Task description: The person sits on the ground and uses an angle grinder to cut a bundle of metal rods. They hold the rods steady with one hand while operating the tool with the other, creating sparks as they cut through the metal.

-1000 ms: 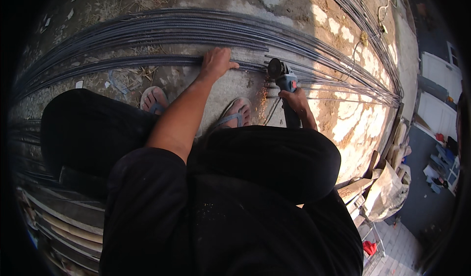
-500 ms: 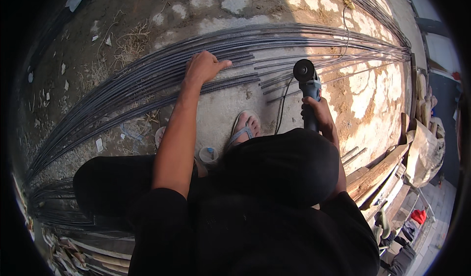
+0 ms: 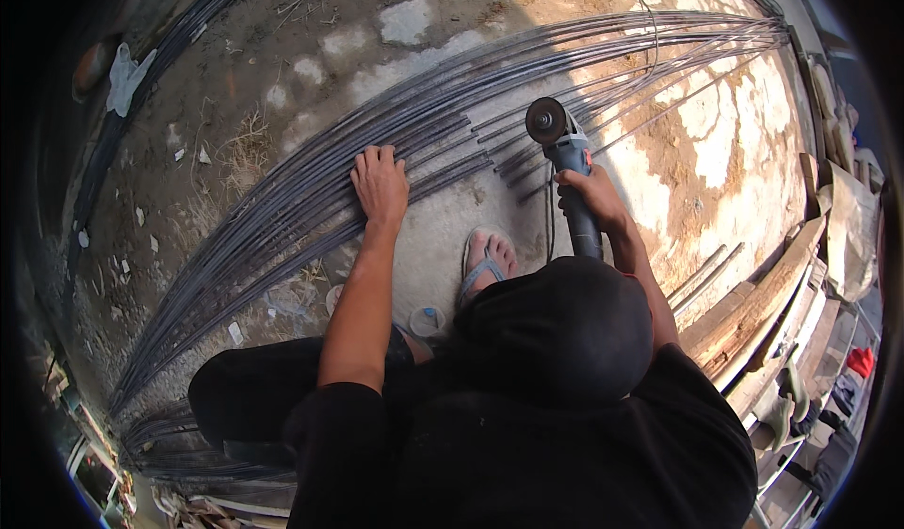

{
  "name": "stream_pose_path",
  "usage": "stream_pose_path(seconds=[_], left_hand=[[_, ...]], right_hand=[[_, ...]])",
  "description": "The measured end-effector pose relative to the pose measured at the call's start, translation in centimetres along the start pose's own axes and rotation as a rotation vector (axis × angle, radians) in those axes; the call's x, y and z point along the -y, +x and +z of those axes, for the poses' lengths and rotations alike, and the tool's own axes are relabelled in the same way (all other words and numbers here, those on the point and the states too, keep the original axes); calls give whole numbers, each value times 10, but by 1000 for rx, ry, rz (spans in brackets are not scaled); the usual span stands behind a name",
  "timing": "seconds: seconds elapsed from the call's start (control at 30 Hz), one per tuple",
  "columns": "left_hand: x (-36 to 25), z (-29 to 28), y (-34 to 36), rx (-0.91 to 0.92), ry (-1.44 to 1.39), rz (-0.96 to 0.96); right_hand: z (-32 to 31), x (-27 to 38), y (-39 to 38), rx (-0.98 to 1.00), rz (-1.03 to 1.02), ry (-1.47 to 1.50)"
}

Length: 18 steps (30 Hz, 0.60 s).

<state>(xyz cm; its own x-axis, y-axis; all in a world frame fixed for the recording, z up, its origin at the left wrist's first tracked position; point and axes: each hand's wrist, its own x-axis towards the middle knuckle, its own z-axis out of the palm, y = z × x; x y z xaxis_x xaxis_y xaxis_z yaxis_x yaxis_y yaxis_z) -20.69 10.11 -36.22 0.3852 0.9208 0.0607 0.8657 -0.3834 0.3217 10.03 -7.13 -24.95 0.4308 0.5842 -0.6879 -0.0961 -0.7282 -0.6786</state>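
My right hand [image 3: 591, 198] is wrapped round the dark body of an angle grinder [image 3: 581, 223]. The grinder points away from me, its round disc [image 3: 545, 120] at the far end, above the ground near the cut ends of some bars. Whether the disc spins I cannot tell. My left hand [image 3: 380, 186] rests palm down on a long bundle of steel rebar [image 3: 311, 176], fingers a little apart and bent over the bars. Several shorter bars end just right of that hand. Some thinner bars [image 3: 527, 164] lie past those ends, under the grinder's side.
A black cord [image 3: 550, 218] runs down beside the grinder. My sandalled foot [image 3: 490, 258] is close to the bar ends, with a small white cup [image 3: 427, 319] beside it. Wooden planks [image 3: 763, 312] are stacked at right. A white plastic bag [image 3: 127, 79] lies far left.
My left hand has gone from closed with the thumb out to spread on the bars. The grinder, still in my right hand, has tilted slightly left. The whole view has shifted.
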Motion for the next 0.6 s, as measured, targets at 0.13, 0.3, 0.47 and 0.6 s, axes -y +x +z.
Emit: stream_pose_path(seconds=[0.13, 0.3, 0.47, 0.6], left_hand=[[-3, -2, -9, 2, -79, 55], [-13, 4, -30, -25, -76, 13], [2, -5, 12, 13, -136, 31], [2, -11, 23, 83, -26, 61]], right_hand=[[0, -7, -1, 33, 15, -35], [1, -14, -5, 17, 17, 6], [-7, -26, -5, 25, -35, 81], [-7, -23, -8, 17, 2, 80]])
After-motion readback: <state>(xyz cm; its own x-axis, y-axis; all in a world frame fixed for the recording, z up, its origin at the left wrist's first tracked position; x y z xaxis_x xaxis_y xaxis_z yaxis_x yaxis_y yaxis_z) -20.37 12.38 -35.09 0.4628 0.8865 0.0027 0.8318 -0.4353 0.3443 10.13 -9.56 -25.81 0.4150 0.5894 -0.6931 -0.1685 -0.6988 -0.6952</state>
